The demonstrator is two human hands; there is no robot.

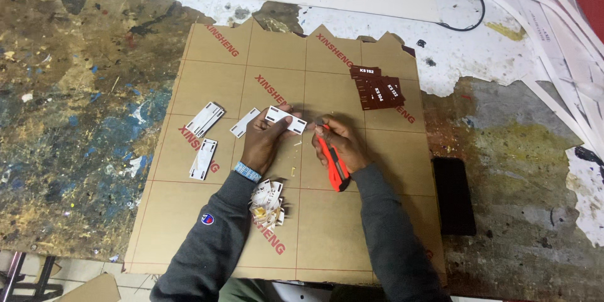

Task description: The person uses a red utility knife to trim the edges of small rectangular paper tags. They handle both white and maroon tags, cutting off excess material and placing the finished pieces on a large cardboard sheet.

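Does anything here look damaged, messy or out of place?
Yes. The brown paper-covered sheet has a jagged, broken top edge. A heap of white peeled scraps lies by the left hand. The worktable is thickly paint-stained, with torn white covering at the right.

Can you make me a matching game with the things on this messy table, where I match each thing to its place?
Things:
1. orange plastic utility knife
2. small white rectangular tag
3. pile of dark red plastic tags
4. flat black rectangular phone

Places:
A. off the brown sheet, by its right edge
B. in the right hand
C. near the top right of the brown protective sheet
D. in the fingers of the left hand

Pairs: 1-B, 2-D, 3-C, 4-A
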